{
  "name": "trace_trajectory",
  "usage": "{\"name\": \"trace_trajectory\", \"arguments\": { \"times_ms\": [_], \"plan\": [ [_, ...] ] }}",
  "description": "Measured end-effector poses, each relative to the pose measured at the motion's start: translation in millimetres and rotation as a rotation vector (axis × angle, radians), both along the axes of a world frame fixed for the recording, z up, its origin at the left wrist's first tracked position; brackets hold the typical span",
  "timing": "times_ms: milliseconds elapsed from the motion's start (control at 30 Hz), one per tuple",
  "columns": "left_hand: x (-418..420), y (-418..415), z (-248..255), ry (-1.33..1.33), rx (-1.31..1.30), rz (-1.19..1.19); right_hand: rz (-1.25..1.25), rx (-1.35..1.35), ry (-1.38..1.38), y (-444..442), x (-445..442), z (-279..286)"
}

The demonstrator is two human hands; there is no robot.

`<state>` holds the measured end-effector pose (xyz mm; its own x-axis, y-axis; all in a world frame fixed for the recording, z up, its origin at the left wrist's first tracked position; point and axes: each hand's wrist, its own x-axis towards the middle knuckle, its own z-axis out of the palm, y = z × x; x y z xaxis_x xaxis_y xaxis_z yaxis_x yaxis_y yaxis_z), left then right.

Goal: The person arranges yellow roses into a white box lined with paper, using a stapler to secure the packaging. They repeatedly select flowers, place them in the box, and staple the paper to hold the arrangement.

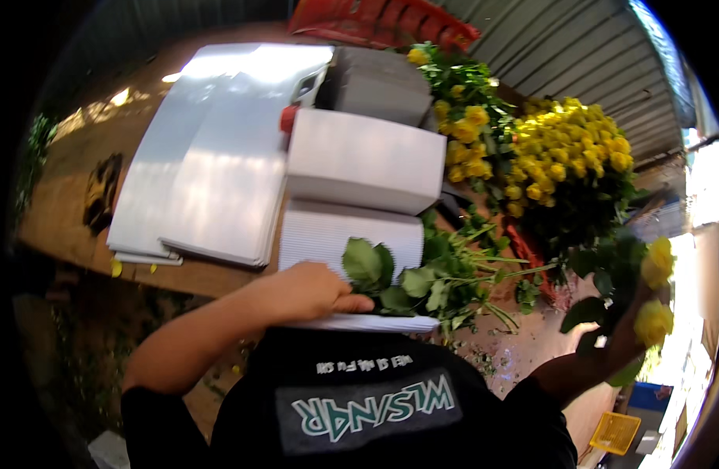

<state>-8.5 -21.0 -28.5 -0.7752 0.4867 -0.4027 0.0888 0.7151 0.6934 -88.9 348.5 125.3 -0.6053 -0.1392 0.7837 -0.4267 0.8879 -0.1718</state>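
Note:
Leafy rose stems (pixel 453 281) lie on a sheet of white corrugated paper (pixel 312 234), their cut ends pointing right. My left hand (pixel 307 290) grips the paper near its folded front edge, thumb beside the leaves and fingertips hidden. Out to the right, my right hand (pixel 636 313) is raised and blurred, closed around yellow roses (pixel 654 324). Two blooms show there, with dark leaves hanging to their left. Behind the corrugated paper stands a white box-like block (pixel 365 155).
Flat white sheets (pixel 219 158) are stacked on the wooden table (pixel 66 187) at left, beside a dark-and-yellow object (pixel 103 193). A large bunch of yellow roses (pixel 570 152) stands at right, near more loose roses (pixel 468 126). A red crate (pixel 383 23) sits at the back.

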Motion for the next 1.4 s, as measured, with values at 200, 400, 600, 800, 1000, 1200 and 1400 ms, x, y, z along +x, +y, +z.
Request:
{"name": "trace_trajectory", "arguments": {
  "times_ms": [200, 400, 600, 800, 1000, 1200, 1400],
  "plan": [
    [-14.5, -17.3, 4.3, -0.062, -0.026, -0.11, 0.606, 0.017, -0.761, -141.8, 34.1, -19.9],
    [-27.6, -16.7, -12.4, 0.038, -0.016, -0.178, 0.95, 0.497, -1.088, -189.3, 20.9, -72.8],
    [-43.5, -22.7, -11.6, 0.084, -0.028, -0.14, 0.977, 0.515, -1.234, -216.6, 15.4, -127.9],
    [-46.2, -21.7, -5.1, 0.048, -0.091, -0.09, 0.905, 0.779, -1.176, -226.1, 14.0, -165.9],
    [-36.1, -21.4, -12.8, 0.08, -0.069, -0.007, 1.016, 0.711, -1.256, -225.6, 10.4, -133.1],
    [5.2, -1.1, -19.9, 0.421, -0.131, 0.218, 0.797, -0.232, -1.367, -192.7, -38.7, -113.2],
    [19.7, 67.6, 2.7, 0.405, -0.716, 0.256, 0.954, 0.61, -0.536, -227.8, -12.8, -163.6]
  ]
}}
